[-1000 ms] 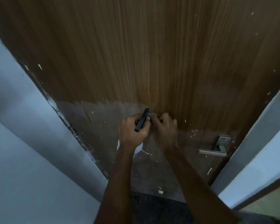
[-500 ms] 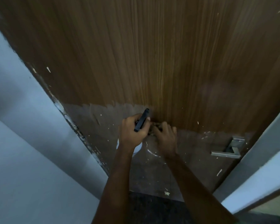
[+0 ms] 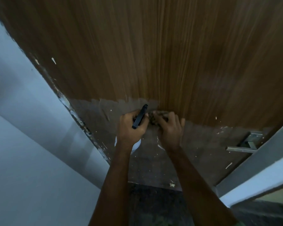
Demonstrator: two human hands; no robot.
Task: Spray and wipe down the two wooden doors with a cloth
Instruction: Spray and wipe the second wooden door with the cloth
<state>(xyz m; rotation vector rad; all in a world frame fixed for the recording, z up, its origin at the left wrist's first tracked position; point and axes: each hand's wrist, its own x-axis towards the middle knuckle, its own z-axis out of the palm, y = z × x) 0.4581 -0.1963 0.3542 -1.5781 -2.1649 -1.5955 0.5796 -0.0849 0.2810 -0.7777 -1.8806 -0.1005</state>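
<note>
- The door (image 3: 153, 54) fills the view: clean brown grain above, a dull grey film flecked with pale specks below, the boundary running jaggedly at hand height.
- The cloth (image 3: 155, 117), a dark crumpled wad, sits right on that boundary, gripped by the right hand (image 3: 169, 128) and pressed to the wood.
- The left hand (image 3: 131, 128) is wrapped round the neck of the spray bottle (image 3: 140, 117), black head up, white body showing under the wrist, held just beside the cloth.
- Step in hand, as I judge it: wiping the film downward from the cleaned edge. Best done with overlapping strokes along the grain, firm pressure, the cloth refolded when loaded, and fresh spray where the specks resist.
- Work round the handle (image 3: 245, 144) at lower right rather than over it.
- Count: one door in view, one cloth, one bottle, one handle, two hands. The second door cannot be seen.
- Pale wall (image 3: 23, 144) flanks the left; a frame (image 3: 260, 173) stands right.
</note>
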